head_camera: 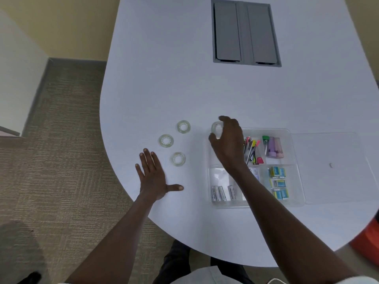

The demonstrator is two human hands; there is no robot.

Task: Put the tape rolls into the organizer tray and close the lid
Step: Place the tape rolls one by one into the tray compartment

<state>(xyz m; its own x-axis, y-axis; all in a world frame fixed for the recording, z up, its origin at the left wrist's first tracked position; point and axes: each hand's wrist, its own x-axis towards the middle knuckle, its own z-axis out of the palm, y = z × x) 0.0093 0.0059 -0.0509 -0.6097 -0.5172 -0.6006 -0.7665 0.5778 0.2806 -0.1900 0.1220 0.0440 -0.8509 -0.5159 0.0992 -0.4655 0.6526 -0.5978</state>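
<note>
Three clear tape rolls lie flat on the white table: one at the back [183, 126], one to the left [166, 140], one nearer me [177, 159]. My right hand [227, 140] grips a fourth tape roll [216, 128] between thumb and fingers, tilted on edge, just over the far left corner of the clear organizer tray [295, 148]. The tray's clear lid [336, 181] lies open flat to its right. My left hand [152, 177] rests palm down on the table with fingers spread, left of the nearest roll.
The tray holds pens and markers [252, 149], small bottles [273, 146], blue and yellow boxes [279, 183] and batteries [220, 193]. A grey cable hatch [245, 33] is set into the far table. The table's curved edge runs close to my left hand, carpet beyond.
</note>
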